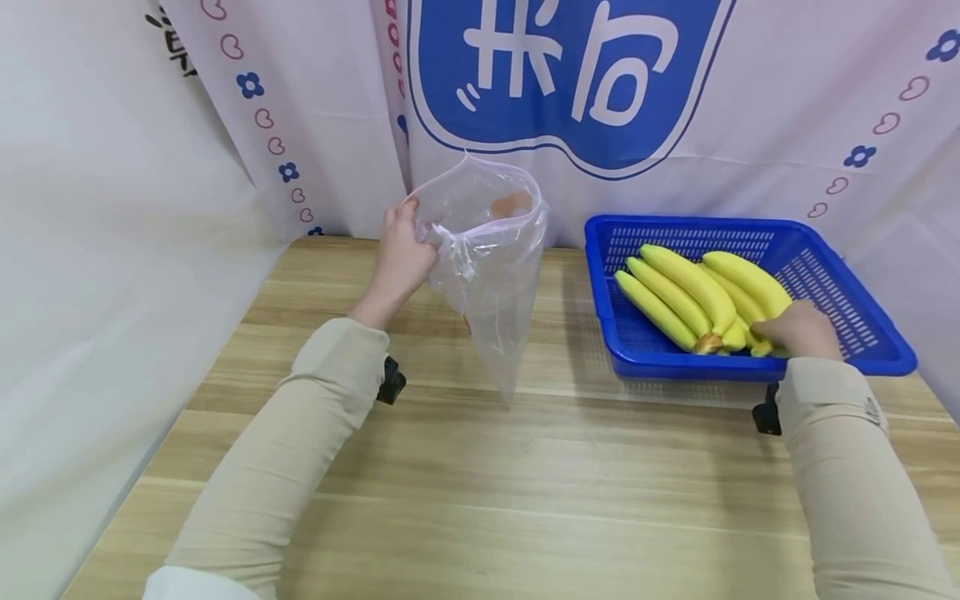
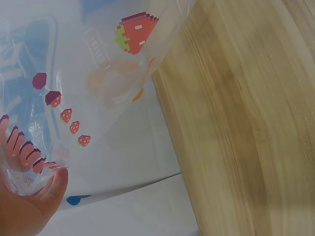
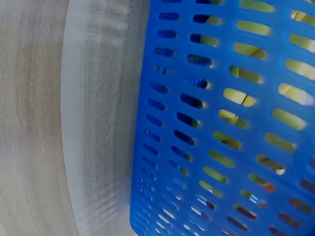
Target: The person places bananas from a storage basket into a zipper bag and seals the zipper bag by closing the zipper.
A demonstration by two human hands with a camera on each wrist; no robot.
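Observation:
A clear plastic zip bag (image 1: 498, 283) stands mouth-up over the table, its pink-edged opening spread and its body narrowing to a point below. My left hand (image 1: 405, 254) pinches the bag's rim on its left side. Strawberry prints show on the bag (image 2: 110, 105) in the left wrist view, where the left hand's thumb (image 2: 56, 189) lies against the film. Several yellow bananas (image 1: 686, 287) lie in a blue plastic basket (image 1: 622, 362). Reaching in over its front rim, my right hand (image 1: 806, 329) grips the bananas by their stem ends, its lower fingers hidden.
The slotted wall of the blue basket (image 3: 206, 118) fills most of the right wrist view. Below is a wooden table (image 1: 525, 500). A white cloth (image 1: 480, 108) with a blue printed sign hangs along the back edge, and white sheeting (image 1: 112, 250) covers the left side.

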